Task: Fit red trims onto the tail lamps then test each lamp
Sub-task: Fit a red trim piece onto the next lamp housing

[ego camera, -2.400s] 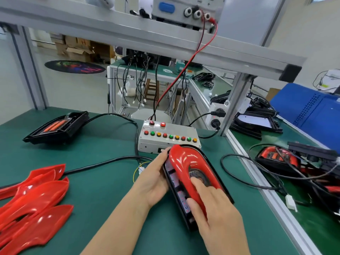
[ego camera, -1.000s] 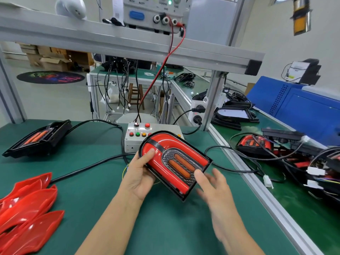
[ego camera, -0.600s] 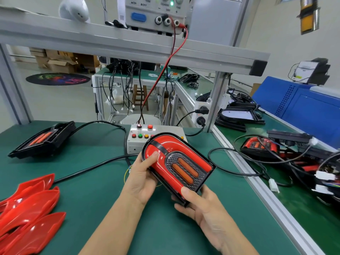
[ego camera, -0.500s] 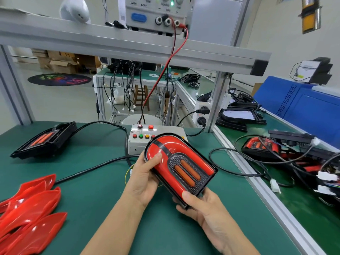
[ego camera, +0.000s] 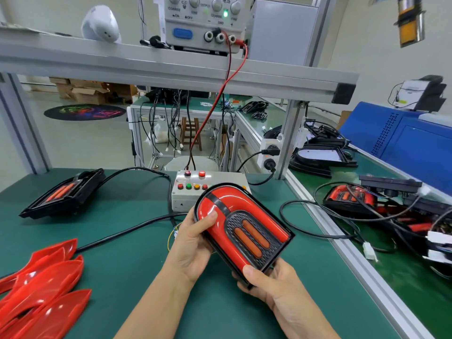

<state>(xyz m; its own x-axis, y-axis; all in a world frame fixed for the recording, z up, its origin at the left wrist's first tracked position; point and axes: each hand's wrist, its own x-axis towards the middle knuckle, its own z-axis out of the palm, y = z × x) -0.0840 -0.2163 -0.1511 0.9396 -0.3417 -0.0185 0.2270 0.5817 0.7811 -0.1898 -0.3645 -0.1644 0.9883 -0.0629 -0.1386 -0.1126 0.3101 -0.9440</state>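
Observation:
A black tail lamp [ego camera: 254, 238] with a red trim fitted round its grille and two orange light bars is held tilted, face up, above the green mat. My left hand [ego camera: 193, 243] grips its left edge, thumb lying on the red trim. My right hand [ego camera: 266, 282] holds its near corner from below, thumb on the trim's end. Behind the lamp stands the grey test box [ego camera: 186, 192] with coloured buttons. Several loose red trims [ego camera: 41, 302] are piled at the near left. A second tail lamp [ego camera: 63, 194] without a trim lies at the far left.
A black cable [ego camera: 127, 231] runs across the mat to the test box. A power supply [ego camera: 203, 23] sits on the overhead shelf, red lead hanging down. More lamps and tangled wires [ego camera: 381, 209] lie on the bench to the right, past an aluminium rail [ego camera: 342, 248].
The lamp has been turned from lying on its edge on the mat to held face up. My right hand moved from on top of the trim to under the near corner.

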